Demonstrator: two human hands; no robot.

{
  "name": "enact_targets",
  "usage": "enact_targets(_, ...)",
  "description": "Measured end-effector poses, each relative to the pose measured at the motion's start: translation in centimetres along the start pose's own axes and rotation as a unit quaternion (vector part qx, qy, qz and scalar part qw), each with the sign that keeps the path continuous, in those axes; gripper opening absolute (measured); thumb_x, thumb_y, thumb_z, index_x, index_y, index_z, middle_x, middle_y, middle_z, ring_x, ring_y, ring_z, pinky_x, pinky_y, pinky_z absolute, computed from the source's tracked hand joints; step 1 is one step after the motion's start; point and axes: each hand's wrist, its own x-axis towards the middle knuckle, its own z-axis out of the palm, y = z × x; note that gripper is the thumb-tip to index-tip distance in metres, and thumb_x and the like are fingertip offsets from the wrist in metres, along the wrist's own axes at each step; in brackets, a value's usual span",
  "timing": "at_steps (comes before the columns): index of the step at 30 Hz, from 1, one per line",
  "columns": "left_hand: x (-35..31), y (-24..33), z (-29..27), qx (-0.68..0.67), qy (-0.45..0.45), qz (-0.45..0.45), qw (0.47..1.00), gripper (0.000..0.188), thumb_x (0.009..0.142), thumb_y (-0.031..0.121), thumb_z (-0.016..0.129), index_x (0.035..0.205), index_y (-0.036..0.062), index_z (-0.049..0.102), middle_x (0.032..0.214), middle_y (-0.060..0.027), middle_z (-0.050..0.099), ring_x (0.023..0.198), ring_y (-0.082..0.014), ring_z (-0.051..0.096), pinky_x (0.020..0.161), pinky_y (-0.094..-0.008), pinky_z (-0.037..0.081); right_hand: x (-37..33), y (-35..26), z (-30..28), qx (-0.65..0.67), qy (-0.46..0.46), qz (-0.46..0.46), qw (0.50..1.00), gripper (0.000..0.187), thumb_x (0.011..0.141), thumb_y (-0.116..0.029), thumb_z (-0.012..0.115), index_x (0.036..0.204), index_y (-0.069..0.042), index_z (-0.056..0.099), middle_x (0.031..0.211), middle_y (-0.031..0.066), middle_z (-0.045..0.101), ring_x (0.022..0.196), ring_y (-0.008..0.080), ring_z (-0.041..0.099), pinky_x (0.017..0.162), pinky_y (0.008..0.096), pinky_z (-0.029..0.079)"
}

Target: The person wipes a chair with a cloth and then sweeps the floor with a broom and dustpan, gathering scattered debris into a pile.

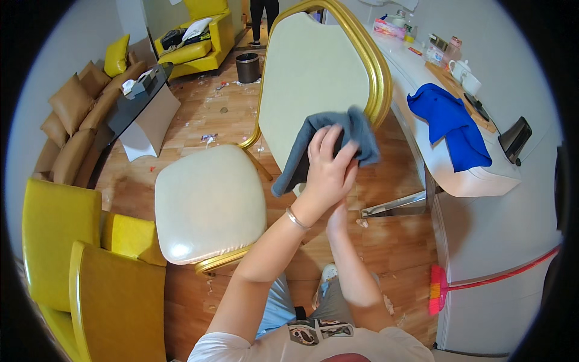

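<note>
My left hand (327,161), with a silver bracelet on its wrist, grips a bunched grey-blue cloth (297,158). The cloth is held up in front of the cream backrest (316,72) of a gold-framed chair; whether it touches the backrest I cannot tell. My right forearm reaches up beneath the left one, and my right hand (338,218) is mostly hidden behind the left hand, so its fingers do not show. The chair's cream padded seat (211,202) lies to the left of my arms.
At right, a white desk (455,181) bears a blue cloth (449,123), a white teapot (459,69) and bottles. A red broom (439,289) leans below. Yellow chairs (117,301), a dark-topped table (136,108) and brown sofa stand left. Litter and a bin (247,67) are on the floor; a person (263,18) stands far back.
</note>
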Motion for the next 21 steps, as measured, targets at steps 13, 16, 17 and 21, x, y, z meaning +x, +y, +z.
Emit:
enact_targets(13, -12.5, -3.3, -1.4, 0.078, -0.11, -0.139, 0.981, 0.036, 0.069, 0.007, 0.066, 0.104, 0.0098, 0.061, 0.119, -0.0212, 0.045, 0.106, -0.0392, 0.042, 0.088, -0.047, 0.034, 0.9, 4.0, -3.5, 0.123, -0.049, 0.078, 0.988, 0.064, 0.092, -0.062, 0.02, 0.094, -0.009, 0.056, 0.09, 0.0021, 0.057, 0.087, 0.0159, 0.048, 0.082, 0.03, 0.034)
enact_targets(16, -8.7, -3.1, -1.4, 0.146, -0.089, -0.082, 0.982, 0.032, 0.071, 0.017, 0.069, 0.101, 0.0088, 0.062, 0.126, -0.0257, 0.038, 0.112, -0.0432, 0.038, 0.094, -0.0509, 0.031, 0.3, 3.1, -2.0, 0.142, 0.003, 0.116, 0.983, 0.066, 0.094, -0.06, 0.017, 0.101, -0.008, 0.057, 0.094, 0.002, 0.059, 0.088, 0.0158, 0.049, 0.084, 0.0304, 0.034)
enact_targets(17, -6.2, -2.6, -0.9, 0.137, -0.067, -0.058, 0.987, 0.033, 0.07, 0.016, 0.07, 0.1, 0.0083, 0.062, 0.128, -0.0256, 0.036, 0.12, -0.0471, 0.032, 0.1, -0.0533, 0.027, 0.1, 2.4, -1.2, 0.15, 0.03, 0.117, 0.981, 0.067, 0.094, -0.059, 0.016, 0.102, -0.008, 0.058, 0.095, 0.0021, 0.06, 0.089, 0.0158, 0.049, 0.085, 0.0309, 0.034)
enact_targets(21, 3.1, 0.8, 0.8, 0.023, -0.03, 0.004, 0.999, 0.042, 0.069, 0.01, 0.07, 0.107, 0.0015, 0.054, 0.127, -0.0228, 0.039, 0.128, -0.0518, 0.026, 0.098, -0.0617, 0.028, -0.4, 1.1, -1.4, 0.116, 0.013, 0.071, 0.991, 0.07, 0.095, -0.059, 0.014, 0.127, -0.004, 0.045, 0.13, 0.0067, 0.048, 0.122, 0.0179, 0.04, 0.102, 0.0348, 0.026)
